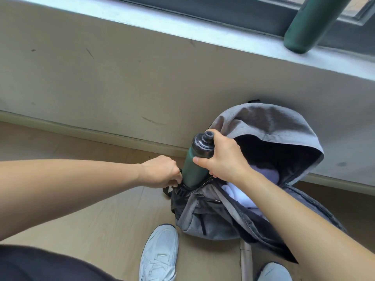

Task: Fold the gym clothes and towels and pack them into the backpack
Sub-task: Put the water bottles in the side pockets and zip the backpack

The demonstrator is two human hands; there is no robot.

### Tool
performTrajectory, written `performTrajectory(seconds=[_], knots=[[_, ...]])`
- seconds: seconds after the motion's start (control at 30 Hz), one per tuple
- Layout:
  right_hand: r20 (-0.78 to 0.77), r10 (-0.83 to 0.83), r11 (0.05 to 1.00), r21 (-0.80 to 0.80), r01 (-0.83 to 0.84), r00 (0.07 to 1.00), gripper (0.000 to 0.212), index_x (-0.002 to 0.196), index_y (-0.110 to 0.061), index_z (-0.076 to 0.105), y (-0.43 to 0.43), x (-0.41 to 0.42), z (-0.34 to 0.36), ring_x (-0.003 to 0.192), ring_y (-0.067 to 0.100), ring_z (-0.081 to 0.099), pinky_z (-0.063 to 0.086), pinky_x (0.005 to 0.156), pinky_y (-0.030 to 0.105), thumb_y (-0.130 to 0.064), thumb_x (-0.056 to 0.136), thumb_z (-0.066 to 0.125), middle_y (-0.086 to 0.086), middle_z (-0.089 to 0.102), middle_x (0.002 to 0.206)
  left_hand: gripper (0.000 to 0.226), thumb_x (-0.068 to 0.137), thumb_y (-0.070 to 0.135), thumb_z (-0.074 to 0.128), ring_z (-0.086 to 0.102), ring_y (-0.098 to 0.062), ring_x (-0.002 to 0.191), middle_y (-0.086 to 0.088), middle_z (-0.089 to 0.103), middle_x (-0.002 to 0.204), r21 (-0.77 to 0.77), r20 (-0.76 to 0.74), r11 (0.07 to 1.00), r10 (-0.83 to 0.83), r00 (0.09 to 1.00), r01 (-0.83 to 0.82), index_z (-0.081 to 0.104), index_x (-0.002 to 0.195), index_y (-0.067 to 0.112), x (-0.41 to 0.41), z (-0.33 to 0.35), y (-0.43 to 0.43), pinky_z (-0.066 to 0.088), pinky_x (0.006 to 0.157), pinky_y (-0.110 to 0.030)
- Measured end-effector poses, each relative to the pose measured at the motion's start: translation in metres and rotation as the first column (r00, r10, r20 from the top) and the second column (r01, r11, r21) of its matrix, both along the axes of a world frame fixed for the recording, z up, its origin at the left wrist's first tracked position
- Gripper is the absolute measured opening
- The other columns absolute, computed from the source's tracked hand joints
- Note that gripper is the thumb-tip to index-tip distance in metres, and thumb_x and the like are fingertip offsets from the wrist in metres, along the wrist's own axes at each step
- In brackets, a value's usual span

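The backpack (209, 220) is standing on the floor (101, 209) against the wall, with its main compartment gaping open. Folded white and pale lilac clothes and towels (241, 193) are lying inside it. The right hand (223, 159) is gripping a green bottle (193, 169) just below its black cap, with the fingers (199, 160) wrapped around the body. It is lowering the base into the side pocket (180, 203). The left hand (160, 171) is pinching the pocket's rim beside a black buckle and pulling it outward.

To do this step well, the left hand should be holding the rim wide while the right is pressing the bottle straight down along its own axis. The base should be seating fully, so the backpack is not tipping.

A second green bottle (304, 27) is resting on the windowsill (182, 23).
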State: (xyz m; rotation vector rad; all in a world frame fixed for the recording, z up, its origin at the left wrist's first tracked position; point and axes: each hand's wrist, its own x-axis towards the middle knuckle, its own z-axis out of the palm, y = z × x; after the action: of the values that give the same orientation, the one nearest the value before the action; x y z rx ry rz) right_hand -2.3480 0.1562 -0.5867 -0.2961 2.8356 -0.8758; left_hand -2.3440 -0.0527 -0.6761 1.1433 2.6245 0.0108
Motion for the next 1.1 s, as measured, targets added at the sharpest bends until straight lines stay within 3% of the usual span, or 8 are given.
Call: performTrajectory(seconds=[0.1,0.33,0.43,0.57,0.77,0.9,1.0,1.1], knots=[[-0.043,-0.058,0.997,0.049,0.060,0.997,0.067,0.128,-0.023,0.052,-0.010,0.005,-0.005,0.110,0.029,0.062,0.052,0.094,0.040,-0.052,0.075,0.082,0.002,0.068,0.117,0.017,0.098,0.021,0.061,0.068,-0.030,0.082,-0.001,0.077,0.090,0.054,0.028,0.999,0.005,1.000,-0.006,0.078,0.099,0.020,-0.002,-0.003,-0.003,0.047,0.064,-0.033],[-0.073,-0.194,0.923,0.325,0.208,0.978,0.078,0.101,-0.015,0.055,-0.003,0.005,-0.005,0.105,0.032,0.062,0.046,0.077,0.037,-0.080,0.063,0.073,0.005,0.068,0.102,0.015,0.090,0.011,0.066,0.062,-0.032,0.067,-0.001,0.068,0.072,0.230,-0.046,0.973,-0.009,0.999,0.019,0.068,0.077,0.019,-0.001,-0.010,-0.012,0.036,0.055,-0.028],[0.033,-0.127,0.958,0.262,0.114,0.991,0.073,0.100,-0.018,0.056,0.007,-0.006,-0.009,0.101,0.026,0.063,0.046,0.074,0.034,-0.075,0.060,0.080,-0.002,0.066,0.097,0.018,0.089,0.010,0.070,0.059,-0.028,0.060,0.000,0.066,0.067,0.281,-0.099,0.955,-0.066,0.993,0.091,0.066,0.074,0.019,0.002,-0.010,-0.006,0.032,0.053,-0.026],[0.114,-0.073,0.976,0.211,0.048,0.991,0.092,0.134,-0.020,0.053,0.005,-0.010,-0.012,0.118,0.023,0.060,0.049,0.085,0.032,-0.066,0.062,0.085,-0.003,0.066,0.125,0.018,0.088,0.009,0.067,0.056,-0.029,0.056,-0.001,0.061,0.063,0.274,-0.132,0.952,-0.104,0.986,0.137,0.063,0.072,0.018,0.010,-0.016,0.002,0.036,0.048,-0.027],[0.001,-0.184,0.968,0.175,0.181,0.983,0.070,0.102,-0.023,0.055,0.000,0.010,-0.025,0.100,0.027,0.064,0.054,0.079,0.039,-0.077,0.062,0.074,-0.002,0.068,0.101,0.008,0.089,0.018,0.072,0.063,-0.019,0.069,0.006,0.067,0.075,0.306,0.011,0.947,0.098,0.995,-0.097,0.075,0.082,0.021,0.007,-0.015,-0.014,0.050,0.061,-0.032],[-0.044,-0.182,0.977,0.107,0.186,0.982,0.067,0.105,-0.026,0.055,0.001,0.020,-0.032,0.104,0.024,0.065,0.055,0.082,0.040,-0.077,0.064,0.071,-0.005,0.070,0.108,0.016,0.085,0.039,0.077,0.065,-0.009,0.080,0.011,0.067,0.085,0.322,0.360,0.758,0.457,0.814,-0.568,0.077,0.075,0.027,0.013,-0.012,-0.007,0.053,0.074,-0.032],[-0.060,-0.172,0.982,0.067,0.176,0.983,0.060,0.103,-0.028,0.056,0.004,0.022,-0.034,0.103,0.021,0.065,0.055,0.084,0.040,-0.073,0.067,0.072,-0.008,0.068,0.108,0.007,0.079,0.023,0.072,0.073,-0.020,0.074,-0.002,0.075,0.079,0.290,0.580,0.547,0.552,0.599,-0.785,0.073,0.072,0.021,0.016,-0.011,0.001,0.063,0.077,-0.039],[-0.088,-0.148,0.989,0.004,0.149,0.985,0.064,0.114,-0.028,0.057,0.005,0.023,-0.035,0.109,0.019,0.064,0.053,0.089,0.039,-0.068,0.068,0.077,-0.010,0.066,0.114,0.008,0.084,0.011,0.071,0.076,-0.026,0.070,-0.014,0.075,0.089,0.228,0.735,0.291,0.574,0.360,-0.929,0.070,0.092,0.011,0.008,-0.010,0.002,0.066,0.076,-0.044]])
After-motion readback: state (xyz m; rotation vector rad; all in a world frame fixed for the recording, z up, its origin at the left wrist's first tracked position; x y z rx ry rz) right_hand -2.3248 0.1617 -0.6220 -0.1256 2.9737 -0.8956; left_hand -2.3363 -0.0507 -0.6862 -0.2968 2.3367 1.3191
